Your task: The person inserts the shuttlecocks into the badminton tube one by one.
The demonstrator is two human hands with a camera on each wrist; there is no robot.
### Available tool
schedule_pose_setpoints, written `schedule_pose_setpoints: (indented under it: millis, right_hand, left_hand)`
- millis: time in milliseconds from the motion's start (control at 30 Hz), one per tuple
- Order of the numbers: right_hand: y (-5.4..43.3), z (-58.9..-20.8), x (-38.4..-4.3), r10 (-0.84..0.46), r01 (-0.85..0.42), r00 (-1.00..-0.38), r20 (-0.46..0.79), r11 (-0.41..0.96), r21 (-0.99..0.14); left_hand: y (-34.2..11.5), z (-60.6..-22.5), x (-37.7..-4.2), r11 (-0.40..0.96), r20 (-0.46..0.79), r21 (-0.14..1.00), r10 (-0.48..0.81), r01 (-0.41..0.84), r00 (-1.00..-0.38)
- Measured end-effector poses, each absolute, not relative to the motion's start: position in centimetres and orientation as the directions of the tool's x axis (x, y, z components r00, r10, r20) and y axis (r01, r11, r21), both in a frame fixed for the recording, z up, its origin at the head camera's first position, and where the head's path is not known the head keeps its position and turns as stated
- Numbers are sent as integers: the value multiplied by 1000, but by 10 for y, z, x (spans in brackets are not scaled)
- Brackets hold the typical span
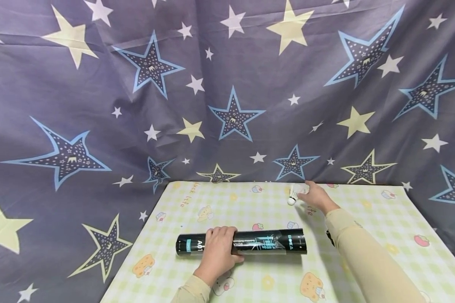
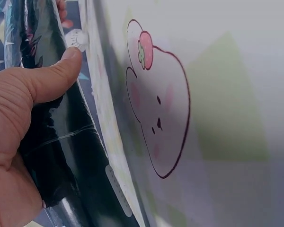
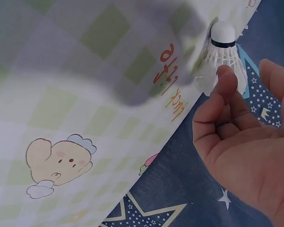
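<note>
My left hand [image 1: 220, 252] grips a black shuttlecock tube [image 1: 258, 242] round its left half, with the fingers over the top. The tube lies sideways across the near part of the table and bears blue and white print. In the left wrist view, the thumb lies along the tube's dark, glossy side. Toward the back edge is a white shuttlecock [image 1: 292, 198] with a dark band, its cork pointing nearer me. My right hand [image 3: 246, 137] is at its feathers, fingers bent loosely and the thumb standing apart. The fingertips overlap the feathered skirt in the right wrist view.
A pale green checked cloth [image 1: 368, 235] with cartoon prints covers the table. Behind its back edge hangs a purple-grey curtain [image 1: 197, 84] patterned with stars, which also runs along the left side. The right wrist bears a dark band [image 1: 329, 237].
</note>
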State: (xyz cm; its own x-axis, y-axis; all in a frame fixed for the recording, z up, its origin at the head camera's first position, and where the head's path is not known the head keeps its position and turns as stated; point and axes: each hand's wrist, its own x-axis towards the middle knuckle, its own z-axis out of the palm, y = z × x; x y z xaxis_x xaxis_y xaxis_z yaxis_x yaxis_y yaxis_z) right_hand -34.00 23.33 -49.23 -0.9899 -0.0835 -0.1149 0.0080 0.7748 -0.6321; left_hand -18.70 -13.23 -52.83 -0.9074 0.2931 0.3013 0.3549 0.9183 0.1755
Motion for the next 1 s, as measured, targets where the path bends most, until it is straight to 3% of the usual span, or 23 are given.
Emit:
schedule_pose_setpoints:
  millis: [333, 533, 767, 1000]
  right_hand:
    - [239, -502, -344, -90, 46, -979, -182, 774, -631]
    - [231, -512, -346, -79, 14, -991, -109, 743, -669]
    - [225, -528, -323, -29, 46, -997, -76, 570, -820]
    - [246, -529, -287, 60, 15, -998, 33, 656, -754]
  left_hand:
    - [-128, -530, -183, 915, 313, 159, 309, 370, -898]
    - [-130, -529, -183, 922, 298, 156, 298, 355, -907]
    - [-130, -533, -183, 923, 285, 165, 292, 346, -913]
    - [-129, -531, -185, 922, 296, 156, 297, 353, -908]
